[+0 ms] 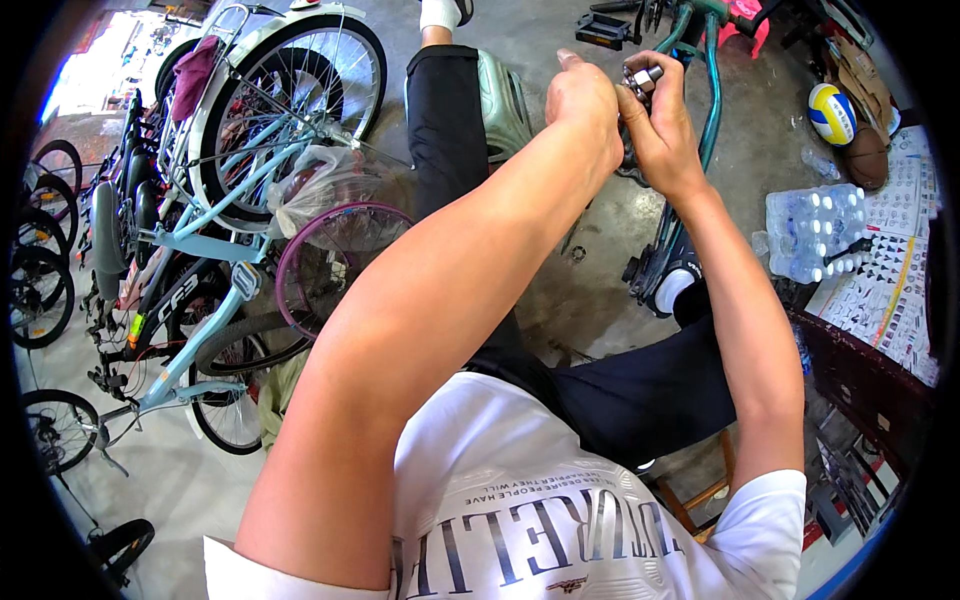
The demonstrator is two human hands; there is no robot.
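Working at the upper middle of the frame, both hands meet on a small silvery metal fitting (641, 77) that sits at the top of a teal bicycle frame (708, 95). The right hand (662, 125) is curled closed around the fitting, fingers wrapped from below and the thumb pressing near its top. The left hand (583, 100) lies against it from the left, fist mostly closed with the thumb raised; whether it actually grips the fitting or only braces the other hand is hard to tell, since the knuckles hide the contact.

To do this well, I would judge that the frame needs to stay steady while the small part is turned or seated: one hand should hold firm as an anchor and the other make short, controlled twists, keeping the part square to the tube so nothing cross-threads or slips.

A pale blue bicycle (215, 215) stands at the left of the frame, and a pack of water bottles (815, 230) rests at the right.
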